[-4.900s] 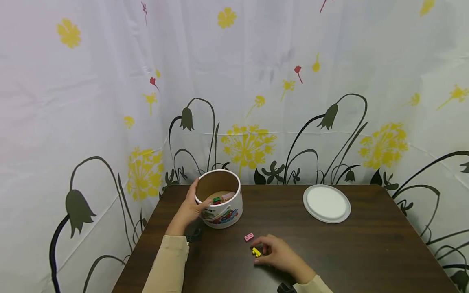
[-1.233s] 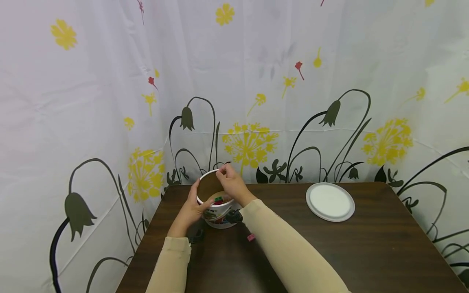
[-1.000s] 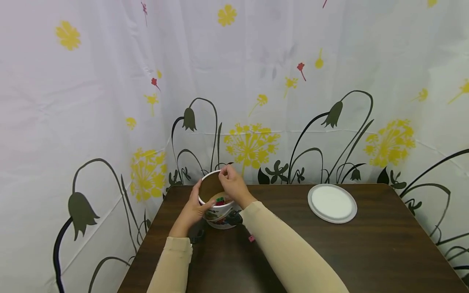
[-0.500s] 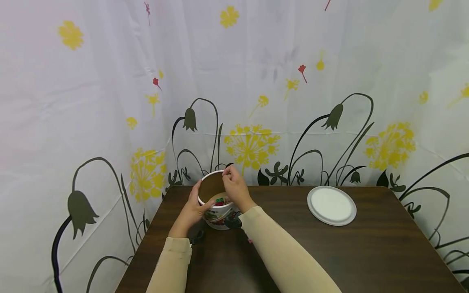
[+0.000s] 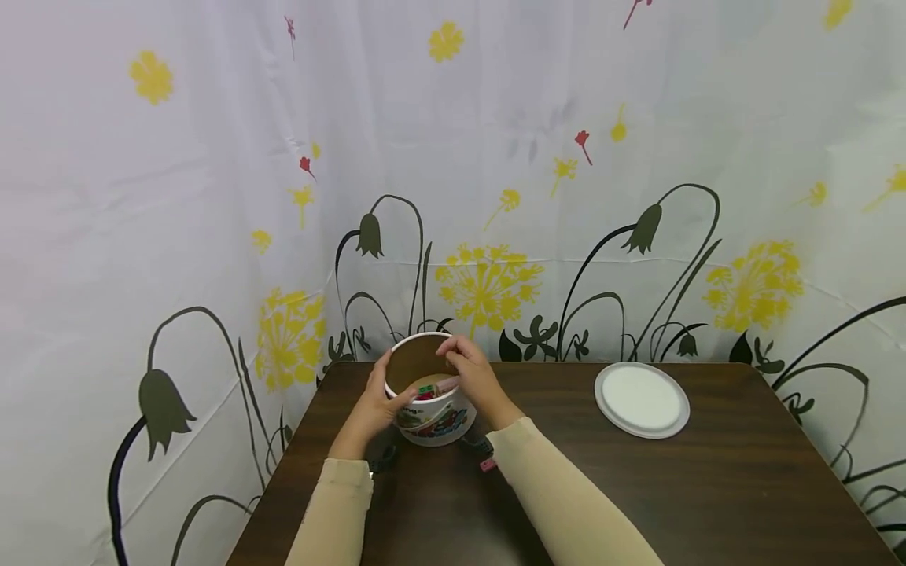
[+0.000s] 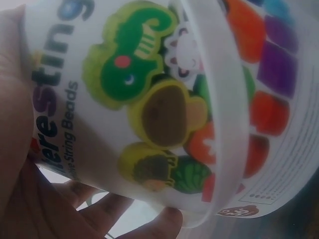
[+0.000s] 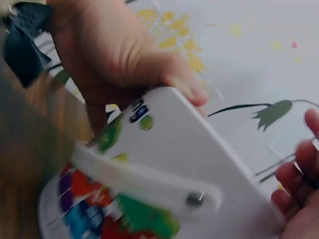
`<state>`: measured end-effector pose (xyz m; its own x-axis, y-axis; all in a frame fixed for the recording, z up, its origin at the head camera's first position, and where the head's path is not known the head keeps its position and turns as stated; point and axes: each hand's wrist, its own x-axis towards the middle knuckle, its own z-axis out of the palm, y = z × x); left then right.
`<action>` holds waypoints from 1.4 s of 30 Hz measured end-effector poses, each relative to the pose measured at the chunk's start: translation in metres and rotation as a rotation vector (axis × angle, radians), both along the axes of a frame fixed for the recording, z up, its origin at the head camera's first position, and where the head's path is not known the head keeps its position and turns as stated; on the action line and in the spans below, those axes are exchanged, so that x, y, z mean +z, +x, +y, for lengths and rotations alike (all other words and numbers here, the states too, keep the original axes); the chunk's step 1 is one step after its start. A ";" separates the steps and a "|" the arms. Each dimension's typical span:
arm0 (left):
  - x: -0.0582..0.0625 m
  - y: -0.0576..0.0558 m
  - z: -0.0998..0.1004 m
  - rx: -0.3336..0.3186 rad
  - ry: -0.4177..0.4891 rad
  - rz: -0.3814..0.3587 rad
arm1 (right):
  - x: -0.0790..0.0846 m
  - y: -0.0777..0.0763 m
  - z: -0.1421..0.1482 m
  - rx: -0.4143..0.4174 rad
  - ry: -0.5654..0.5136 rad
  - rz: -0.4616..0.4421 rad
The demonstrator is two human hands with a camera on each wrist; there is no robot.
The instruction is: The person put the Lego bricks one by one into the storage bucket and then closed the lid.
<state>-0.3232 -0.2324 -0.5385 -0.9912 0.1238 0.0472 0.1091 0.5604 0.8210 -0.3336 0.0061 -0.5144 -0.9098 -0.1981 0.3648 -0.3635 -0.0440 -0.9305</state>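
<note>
A white round bucket [image 5: 439, 428] with printed pictures stands tilted toward me on the table, a green brick [image 5: 427, 390] on a red one and a pale pink piece visible inside. My left hand [image 5: 375, 405] grips its left rim, thumb over the front edge and fingers around the outside. The left wrist view shows the bucket's printed side [image 6: 149, 109] and white handle [image 6: 227, 114]. My right hand [image 5: 481, 381] is at the right rim, fingers loosely bent; in the right wrist view its fingers [image 7: 301, 172] show nothing between them. A small pink brick [image 5: 488, 464] lies beside the right wrist.
A white round lid [image 5: 642, 399] lies on the right part of the dark wooden table [image 5: 736, 487]. Behind the table's far edge hangs a white curtain [image 5: 495, 118] with printed flowers.
The yellow brick left the table as my right hand went from beside it to the bucket. Just now that hand has shifted right along the rim and its fingers have loosened. The left hand keeps its grip.
</note>
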 end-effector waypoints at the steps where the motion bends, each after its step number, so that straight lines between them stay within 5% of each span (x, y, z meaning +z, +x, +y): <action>1: 0.000 0.001 -0.001 0.002 -0.001 -0.005 | -0.002 0.003 0.003 0.010 0.001 -0.001; 12: -0.001 0.001 0.001 0.001 0.007 0.010 | -0.015 0.043 0.036 0.046 0.038 -0.062; 20: -0.001 0.002 -0.001 -0.003 0.016 0.003 | -0.028 0.063 0.066 0.151 0.250 -0.093; 25: -0.002 0.001 -0.001 0.001 0.029 0.004 | -0.064 0.069 0.082 0.157 0.274 -0.193; 32: -0.004 0.001 0.004 -0.014 0.024 0.009 | -0.115 0.069 0.101 0.184 0.170 -0.343; 38: -0.007 0.004 0.001 -0.002 0.023 -0.016 | -0.118 0.071 0.102 0.245 0.354 -0.261; 42: -0.004 0.001 0.001 -0.005 0.038 -0.012 | -0.112 0.071 0.100 0.267 0.374 -0.225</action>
